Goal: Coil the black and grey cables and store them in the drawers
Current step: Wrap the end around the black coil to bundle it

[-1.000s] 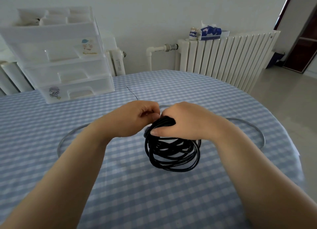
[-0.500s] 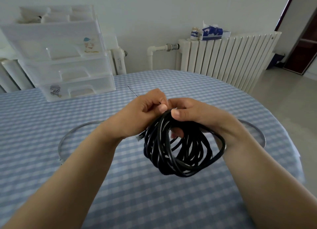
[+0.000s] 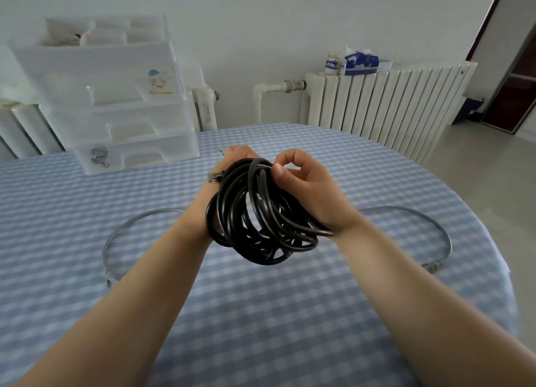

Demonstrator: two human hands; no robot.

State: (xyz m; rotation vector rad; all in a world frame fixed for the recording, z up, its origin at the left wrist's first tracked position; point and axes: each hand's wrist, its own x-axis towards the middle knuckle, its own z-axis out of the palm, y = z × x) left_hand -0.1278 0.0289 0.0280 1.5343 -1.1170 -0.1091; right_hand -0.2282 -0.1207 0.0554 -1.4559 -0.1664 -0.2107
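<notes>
A black cable [image 3: 261, 221] wound into a thick coil hangs in the air above the table, between my two hands. My right hand [image 3: 307, 192] reaches through the coil and pinches strands at its top with thumb and fingers. My left hand [image 3: 232, 157] holds the coil's far left side and is mostly hidden behind it; a clear plug [image 3: 214, 177] sticks out beside it. The grey cable [image 3: 429, 221] lies uncoiled on the checked tablecloth, curving out on both sides of my arms. The white plastic drawers [image 3: 116, 111] stand at the table's far left, all closed.
The round table [image 3: 261, 314] has a blue checked cloth; its edge drops off on the right. A white radiator [image 3: 385, 105] stands behind it with a tissue box [image 3: 362, 63] and a small jar on top. A doorway is at far right.
Both hands have lifted the black coil off the table and turned it. My right hand now passes through the loops, and my left hand has shifted behind the coil.
</notes>
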